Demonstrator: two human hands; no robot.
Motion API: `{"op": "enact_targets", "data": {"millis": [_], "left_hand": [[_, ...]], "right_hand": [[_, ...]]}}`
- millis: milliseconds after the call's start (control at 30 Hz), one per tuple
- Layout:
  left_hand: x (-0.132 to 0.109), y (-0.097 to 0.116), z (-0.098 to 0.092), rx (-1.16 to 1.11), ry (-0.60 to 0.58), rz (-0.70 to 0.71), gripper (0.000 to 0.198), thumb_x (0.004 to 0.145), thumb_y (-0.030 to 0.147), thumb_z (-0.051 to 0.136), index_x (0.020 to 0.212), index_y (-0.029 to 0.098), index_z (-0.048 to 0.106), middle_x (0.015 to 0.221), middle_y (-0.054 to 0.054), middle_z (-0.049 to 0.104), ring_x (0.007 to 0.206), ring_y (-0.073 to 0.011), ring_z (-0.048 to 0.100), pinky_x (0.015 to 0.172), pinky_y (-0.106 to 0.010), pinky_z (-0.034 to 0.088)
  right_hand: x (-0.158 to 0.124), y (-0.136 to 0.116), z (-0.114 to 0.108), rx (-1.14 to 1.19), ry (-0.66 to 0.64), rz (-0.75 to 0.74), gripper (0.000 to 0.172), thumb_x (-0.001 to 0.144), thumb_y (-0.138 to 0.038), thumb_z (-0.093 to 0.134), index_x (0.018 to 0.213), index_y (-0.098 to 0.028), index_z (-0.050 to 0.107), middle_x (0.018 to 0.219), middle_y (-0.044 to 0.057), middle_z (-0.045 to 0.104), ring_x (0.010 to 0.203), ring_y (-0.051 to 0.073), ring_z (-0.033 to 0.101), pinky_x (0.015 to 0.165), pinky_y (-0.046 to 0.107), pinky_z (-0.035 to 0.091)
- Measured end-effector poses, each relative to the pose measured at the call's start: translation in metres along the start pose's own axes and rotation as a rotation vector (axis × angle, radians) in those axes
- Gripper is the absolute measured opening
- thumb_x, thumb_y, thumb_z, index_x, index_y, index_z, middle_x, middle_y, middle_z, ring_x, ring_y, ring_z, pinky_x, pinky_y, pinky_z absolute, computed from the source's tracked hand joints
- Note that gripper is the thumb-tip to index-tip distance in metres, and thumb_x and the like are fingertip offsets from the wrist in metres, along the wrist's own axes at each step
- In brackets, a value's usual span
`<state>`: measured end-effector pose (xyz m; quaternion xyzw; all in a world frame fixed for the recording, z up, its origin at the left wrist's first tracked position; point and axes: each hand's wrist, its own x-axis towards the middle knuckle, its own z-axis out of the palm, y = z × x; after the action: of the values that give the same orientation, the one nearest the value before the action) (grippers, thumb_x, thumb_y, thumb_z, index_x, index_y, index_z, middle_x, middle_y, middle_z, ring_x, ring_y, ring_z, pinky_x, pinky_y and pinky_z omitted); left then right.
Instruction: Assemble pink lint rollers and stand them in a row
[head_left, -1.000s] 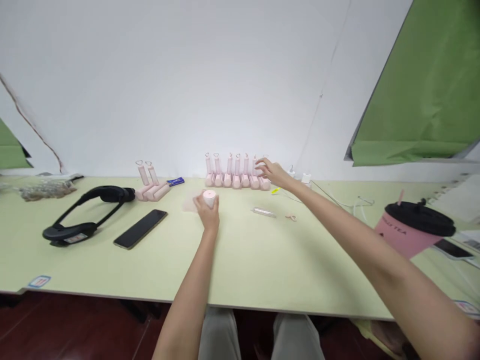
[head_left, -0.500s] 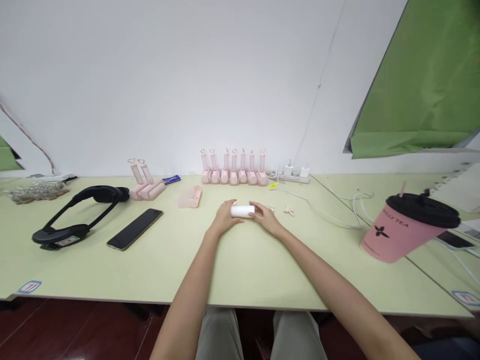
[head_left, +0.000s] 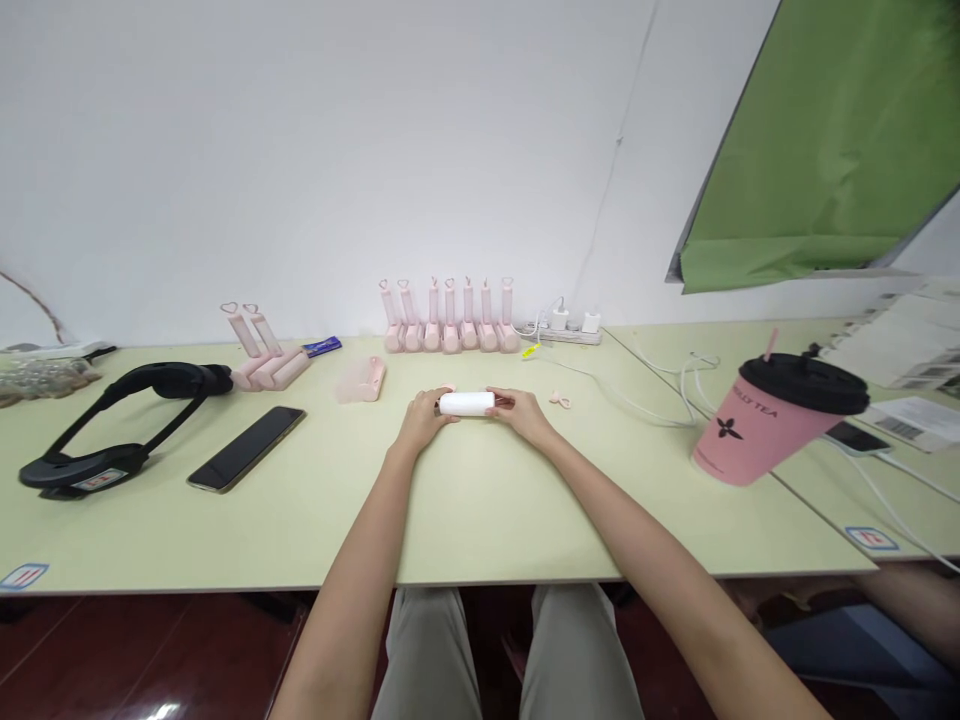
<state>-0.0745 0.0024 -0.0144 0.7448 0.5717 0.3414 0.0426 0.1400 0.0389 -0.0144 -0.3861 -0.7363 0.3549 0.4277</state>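
A white cylinder (head_left: 466,404) lies sideways between my two hands, low over the table. My left hand (head_left: 421,420) closes on its left end, and my right hand (head_left: 523,414) grips the other end. Something shiny and copper-coloured shows by the fingers at both ends; I cannot make out what it is. A small pink looped piece (head_left: 559,400) rests just right of my right hand. Beyond my left hand lie a pink case (head_left: 372,378) and a piece of clear pinkish plastic (head_left: 349,384). Several pink rollers with heart-loop handles (head_left: 450,325) stand in a row by the wall.
Two more pink rollers (head_left: 271,366) stand left, near a blue packet (head_left: 322,346). A black headset (head_left: 105,465) and a phone (head_left: 247,448) lie left. Rightward are a power strip (head_left: 577,334), white cables (head_left: 686,390) and a pink cup (head_left: 742,430). Another person's arm (head_left: 919,605) shows lower right.
The view has shifted, so most things sit further left in it. The white cylinder shows more of its length between my hands, which are slightly further apart.
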Motion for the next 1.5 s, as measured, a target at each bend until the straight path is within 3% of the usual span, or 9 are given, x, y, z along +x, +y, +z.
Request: {"op": "enact_targets", "data": {"millis": [400,567,733,867,1100,1267,1400,1500], "left_hand": [[-0.003,0.002,-0.002,0.194,-0.002,0.012,0.049,0.072,0.040,0.060,0.118,0.027,0.048,0.101,-0.005,0.061,0.091,-0.0228,0.050,0.079,-0.035,0.035],[-0.004,0.004,-0.003,0.199,-0.010,0.001,0.046,0.075,0.040,0.056,0.118,0.026,0.047,0.103,-0.006,0.060,0.094,-0.0231,0.049,0.081,-0.036,0.033],[-0.005,0.003,-0.003,0.164,-0.007,-0.001,0.044,0.075,0.038,0.056,0.117,0.027,0.048,0.104,-0.005,0.060,0.094,-0.0231,0.049,0.080,-0.036,0.033],[-0.004,0.002,-0.002,0.133,-0.002,-0.001,0.048,0.070,0.036,0.062,0.115,0.028,0.049,0.107,-0.004,0.060,0.092,-0.0226,0.051,0.081,-0.036,0.034],[-0.001,0.003,-0.003,0.110,-0.017,-0.029,0.049,0.067,0.034,0.066,0.112,0.027,0.051,0.099,-0.003,0.063,0.088,-0.0216,0.053,0.079,-0.035,0.035],[-0.001,0.001,-0.003,0.104,-0.025,-0.068,0.046,0.067,0.040,0.064,0.109,0.025,0.054,0.097,-0.004,0.062,0.088,-0.0226,0.052,0.080,-0.037,0.036],[-0.001,-0.002,-0.002,0.107,-0.024,-0.098,0.060,0.060,0.049,0.067,0.113,0.026,0.051,0.105,-0.006,0.056,0.100,-0.0259,0.047,0.086,-0.040,0.036],[0.000,-0.001,-0.003,0.112,0.107,-0.138,0.064,0.064,0.054,0.061,0.120,0.028,0.046,0.125,-0.010,0.038,0.114,-0.0297,0.034,0.092,-0.044,0.032]], "right_hand": [[-0.005,-0.012,0.006,0.088,0.130,0.116,0.038,0.055,-0.022,0.071,0.092,-0.016,0.067,0.099,0.007,0.066,0.083,0.019,0.064,0.082,0.035,0.050],[-0.005,-0.012,0.008,-0.010,0.187,0.184,0.032,0.053,-0.024,0.072,0.084,-0.016,0.067,0.086,0.006,0.069,0.077,0.019,0.065,0.077,0.034,0.051],[-0.004,-0.010,0.005,-0.098,0.174,0.201,0.033,0.049,-0.029,0.075,0.076,-0.015,0.063,0.080,0.006,0.068,0.071,0.016,0.062,0.072,0.031,0.049],[-0.004,-0.007,0.002,-0.139,0.102,0.200,0.041,0.050,-0.034,0.073,0.083,-0.015,0.058,0.076,0.003,0.064,0.068,0.013,0.058,0.068,0.029,0.046],[-0.004,0.000,-0.001,-0.127,0.016,0.136,0.043,0.051,-0.039,0.072,0.081,-0.018,0.050,0.078,-0.001,0.059,0.069,0.012,0.054,0.066,0.027,0.043],[-0.006,-0.004,-0.010,-0.136,-0.017,0.094,0.043,0.061,-0.039,0.066,0.094,-0.019,0.047,0.070,-0.004,0.059,0.063,0.012,0.053,0.061,0.025,0.041],[-0.010,-0.010,-0.033,-0.463,-0.024,-0.066,0.037,0.067,-0.034,0.064,0.100,-0.021,0.055,0.088,0.003,0.060,0.080,0.016,0.054,0.074,0.030,0.040],[-0.013,-0.013,-0.048,-0.633,-0.066,-0.140,0.035,0.072,-0.038,0.060,0.105,-0.024,0.060,0.104,0.006,0.057,0.098,0.021,0.049,0.084,0.033,0.035]]}}
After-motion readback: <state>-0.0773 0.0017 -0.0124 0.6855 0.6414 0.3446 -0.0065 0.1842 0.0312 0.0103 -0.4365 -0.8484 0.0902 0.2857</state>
